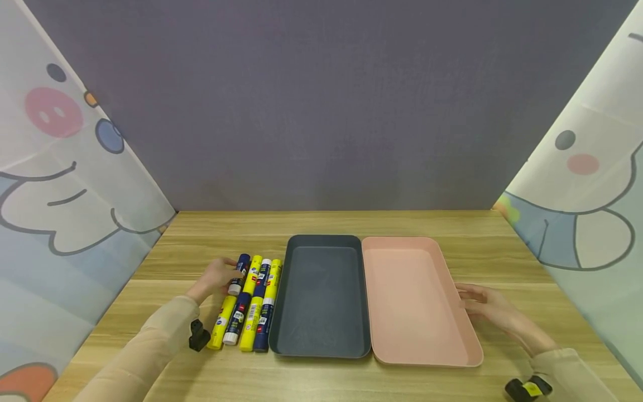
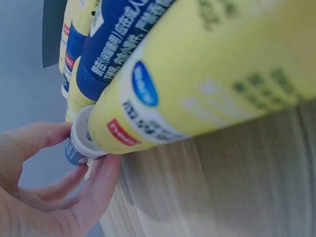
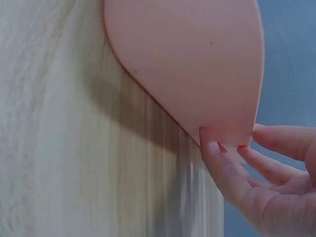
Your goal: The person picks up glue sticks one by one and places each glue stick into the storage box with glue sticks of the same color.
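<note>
My left hand (image 1: 219, 276) holds a navy glue stick (image 1: 243, 267) with a white cap, at the far left corner of the glue stick group. In the left wrist view, thumb and fingers sit around its white end (image 2: 84, 133), and a yellow glue stick (image 2: 163, 94) hides part of it. At the pink tray (image 1: 414, 301), my right hand (image 1: 484, 307) touches the right wall. Its fingertips rest on the outer wall and rim in the right wrist view, looking relaxed.
Several yellow and navy glue sticks (image 1: 251, 324) lie side by side in two rows. A dark grey tray (image 1: 321, 301) stands between them and the pink tray. The wooden table (image 1: 241, 223) meets a grey panel (image 1: 331, 111) at the back.
</note>
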`<state>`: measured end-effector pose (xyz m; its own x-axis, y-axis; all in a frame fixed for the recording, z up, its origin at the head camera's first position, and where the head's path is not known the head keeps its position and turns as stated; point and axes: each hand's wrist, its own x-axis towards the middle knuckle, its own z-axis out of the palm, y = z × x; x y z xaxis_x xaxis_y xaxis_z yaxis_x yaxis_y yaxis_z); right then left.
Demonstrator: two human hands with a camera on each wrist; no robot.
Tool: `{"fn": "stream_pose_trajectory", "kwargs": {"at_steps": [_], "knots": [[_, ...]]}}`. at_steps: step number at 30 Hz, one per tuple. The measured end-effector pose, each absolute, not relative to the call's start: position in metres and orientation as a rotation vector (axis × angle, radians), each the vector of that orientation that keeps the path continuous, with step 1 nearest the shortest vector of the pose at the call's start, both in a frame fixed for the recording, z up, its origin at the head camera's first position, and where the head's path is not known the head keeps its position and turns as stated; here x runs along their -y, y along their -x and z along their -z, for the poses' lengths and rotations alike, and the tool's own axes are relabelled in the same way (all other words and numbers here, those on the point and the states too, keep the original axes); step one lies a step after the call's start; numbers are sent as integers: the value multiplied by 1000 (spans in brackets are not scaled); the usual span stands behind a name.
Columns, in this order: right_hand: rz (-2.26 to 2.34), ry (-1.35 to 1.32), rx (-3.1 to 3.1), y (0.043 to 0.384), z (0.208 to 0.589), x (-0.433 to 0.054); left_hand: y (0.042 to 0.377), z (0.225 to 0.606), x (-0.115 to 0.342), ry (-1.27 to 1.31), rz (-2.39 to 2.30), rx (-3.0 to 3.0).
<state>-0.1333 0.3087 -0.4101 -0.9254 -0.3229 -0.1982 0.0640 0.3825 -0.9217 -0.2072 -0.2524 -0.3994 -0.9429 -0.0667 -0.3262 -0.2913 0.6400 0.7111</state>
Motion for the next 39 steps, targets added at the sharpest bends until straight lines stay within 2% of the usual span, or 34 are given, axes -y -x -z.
{"fn": "stream_pose_trajectory", "kwargs": {"at_steps": [9, 16, 39], "knots": [[1562, 237, -2297, 133, 410, -310, 208, 391, 250, 335, -1268, -2563], [1576, 252, -2284, 133, 410, -310, 213, 388, 246, 248, -1354, -2524], [1566, 224, -2263, 134, 410, -309, 220, 375, 198, 167, -1494, -2395]]}}
